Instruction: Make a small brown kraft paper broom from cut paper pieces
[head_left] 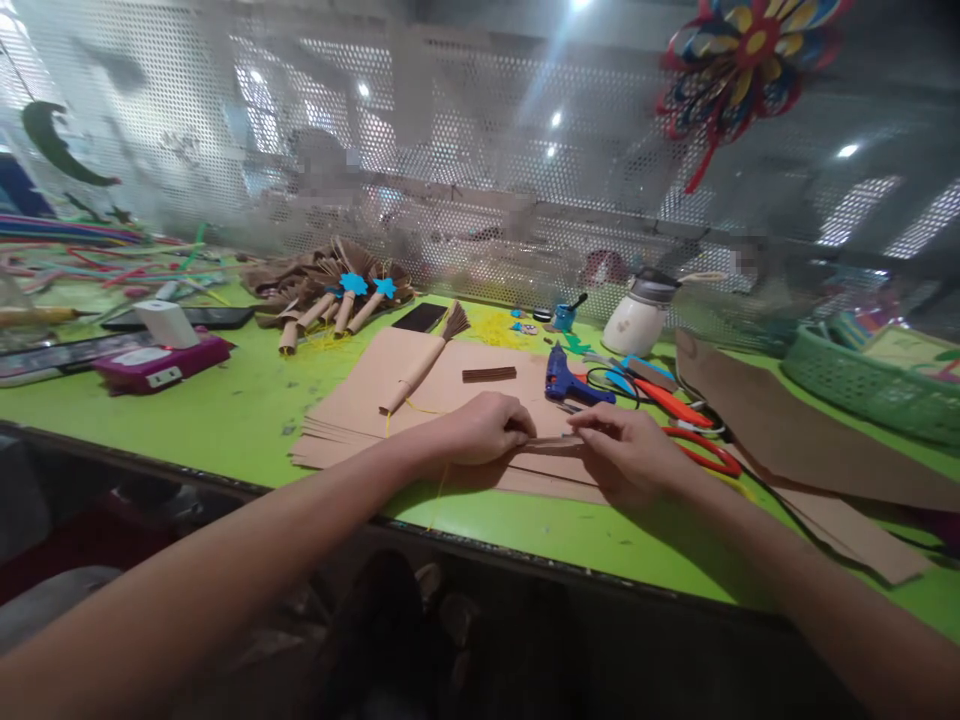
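My left hand and my right hand meet over a stack of brown paper sheets on the green table. Both pinch a narrow brown paper strip stretched between them, fingers closed on its ends. A finished brown paper broom with yellow thread lies on the sheets behind my left hand. A short dark brown folded strip lies further back. A blue glue gun rests just beyond my right hand.
Red-handled scissors lie right of my right hand. A pile of paper brooms with blue stars, a white pot, a green basket, a pink box with a white charger and brown paper sheets at right surround the work area.
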